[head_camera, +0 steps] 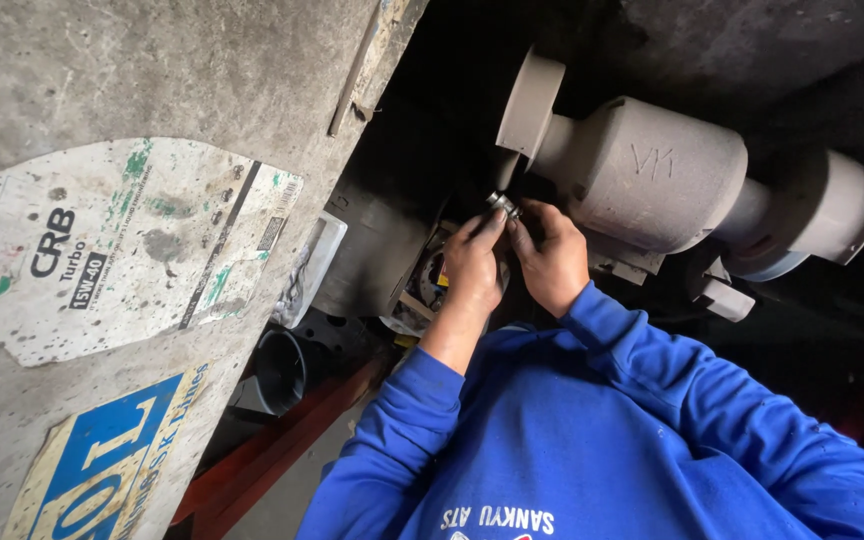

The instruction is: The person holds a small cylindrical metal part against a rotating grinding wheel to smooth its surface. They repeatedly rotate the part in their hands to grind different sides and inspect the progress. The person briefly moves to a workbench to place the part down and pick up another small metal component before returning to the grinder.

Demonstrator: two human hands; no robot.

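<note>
Dim workshop, grey bench grinder (652,175) overhead.
Left hand (472,265) and right hand (550,258), fingertips pinched together, both grasp a small metal part (503,204) just below the grinder's left wheel guard (530,103); a black bucket (282,370) sits lower left, contents not discernible.

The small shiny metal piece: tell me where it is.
Head view, centre: the small shiny metal piece is pinched between the fingertips of both hands, left and right, beside the grey bench grinder.

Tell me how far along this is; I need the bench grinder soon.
Nothing looks finished. In hand: left hand and right hand meet on a small shiny metal part, pinched between the fingertips beside the grey bench grinder. What is left cannot be read from this view; the area behind the hands is dark.
</note>
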